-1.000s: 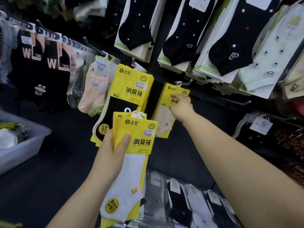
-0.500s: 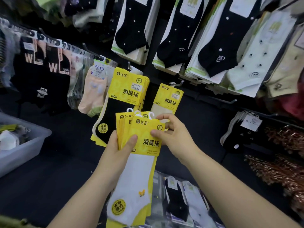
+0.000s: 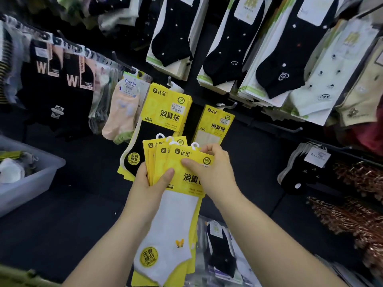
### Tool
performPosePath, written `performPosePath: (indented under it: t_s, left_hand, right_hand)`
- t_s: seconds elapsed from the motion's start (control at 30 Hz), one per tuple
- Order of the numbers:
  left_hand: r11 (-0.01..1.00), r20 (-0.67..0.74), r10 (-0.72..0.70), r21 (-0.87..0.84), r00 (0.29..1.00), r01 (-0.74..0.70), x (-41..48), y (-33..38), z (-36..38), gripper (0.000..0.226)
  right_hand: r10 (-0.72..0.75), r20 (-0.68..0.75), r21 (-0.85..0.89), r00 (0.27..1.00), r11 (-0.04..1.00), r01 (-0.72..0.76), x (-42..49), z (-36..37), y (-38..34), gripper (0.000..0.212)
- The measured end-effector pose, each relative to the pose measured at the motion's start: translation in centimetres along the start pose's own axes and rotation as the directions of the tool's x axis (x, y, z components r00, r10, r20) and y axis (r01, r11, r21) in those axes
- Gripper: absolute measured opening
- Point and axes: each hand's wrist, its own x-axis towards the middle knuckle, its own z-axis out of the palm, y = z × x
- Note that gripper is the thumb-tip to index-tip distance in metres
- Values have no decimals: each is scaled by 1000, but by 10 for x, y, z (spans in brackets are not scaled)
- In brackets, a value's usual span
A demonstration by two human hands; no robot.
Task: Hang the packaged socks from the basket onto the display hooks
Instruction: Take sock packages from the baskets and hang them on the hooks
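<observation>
Far left, the grey basket (image 3: 27, 187) sits with pale fabric inside, well apart from my hands. My left hand (image 3: 149, 183) grips a fanned stack of yellow sock packs (image 3: 153, 154) in front of the display. Its fingers curl round the stack's left edge and the thumb presses flat across the front. The packs stand nearly upright, long axis running up and down. Their white hanger loops (image 3: 195, 145) point up toward the wall and the sock toes point down toward me. My right hand (image 3: 211, 170) pinches the front pack (image 3: 187, 151) at its upper right corner, thumb on the yellow card face, fingers curled behind it. Above the stack, two batches in the same yellow packaging hang on the wall: the black-sock packs (image 3: 165, 108) on the left and the beige-sock packs (image 3: 217, 123) just to their right. Further right, a metal hook (image 3: 290, 130) juts from the dark panel.
</observation>
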Motion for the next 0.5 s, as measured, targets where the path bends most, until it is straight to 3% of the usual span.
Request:
performPosePath:
  t_s: [0.1,0.2,0.33,0.5]
  left_hand:
    - [998,-2,-37,-55,999,36,2,3,-3,30]
    - [1000,-41,4,-12,999,-4,6,5,-6,18]
    - [984,-59,127,131,990,-118,10,8,-12,15]
    - [961,-38,187,216,982,-174,11,12,-19,19]
  right_hand:
    - [134,66,211,989,967,-145,8,-11,-4,35]
    - [134,78,260,988,954,-150,16,-25,-4,28]
    - [111,-48,280,993,956,-93,32,-43,-4,10]
    - [-76,-282,259,957,954,152,54,-64,-23,14]
